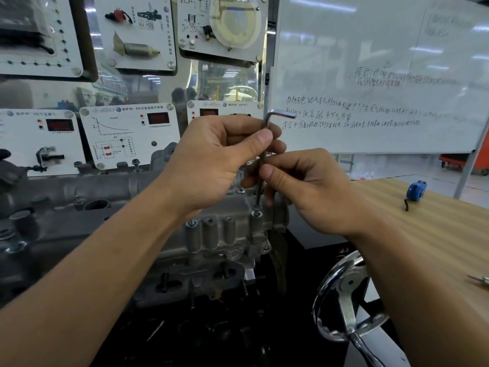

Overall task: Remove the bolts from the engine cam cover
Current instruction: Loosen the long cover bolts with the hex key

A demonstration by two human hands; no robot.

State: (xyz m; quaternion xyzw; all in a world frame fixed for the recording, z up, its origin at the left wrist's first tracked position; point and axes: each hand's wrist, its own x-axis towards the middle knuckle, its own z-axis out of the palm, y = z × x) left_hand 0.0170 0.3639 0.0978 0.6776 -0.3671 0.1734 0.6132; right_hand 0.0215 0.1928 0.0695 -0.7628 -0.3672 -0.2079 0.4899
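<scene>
Left hand (pixel 211 160): grip closed on the hex key (pixel 266 122); thumb and curled fingers pinch the shaft just below the bend; short arm of the key points right, above the thumb.

Right hand (pixel 309 192): grip also closed on the key, lower down; thumb and fingertips pinch the shaft, just under the left hand.

Key stands nearly upright; lower end sits in a bolt (pixel 256 207) on a raised post at the right end of the engine cam cover (pixel 230 234); bolt head stands a little proud of the post. A second bolt (pixel 191 223) sits on a post to the left, untouched.

Surroundings: wooden tabletop (pixel 436 234) at right, with a blue tape measure (pixel 416 190) and a small dark key (pixel 406 205) just beside it; chrome handwheel (pixel 346 287) below the right forearm; whiteboard (pixel 370 62) behind, with handwriting.
</scene>
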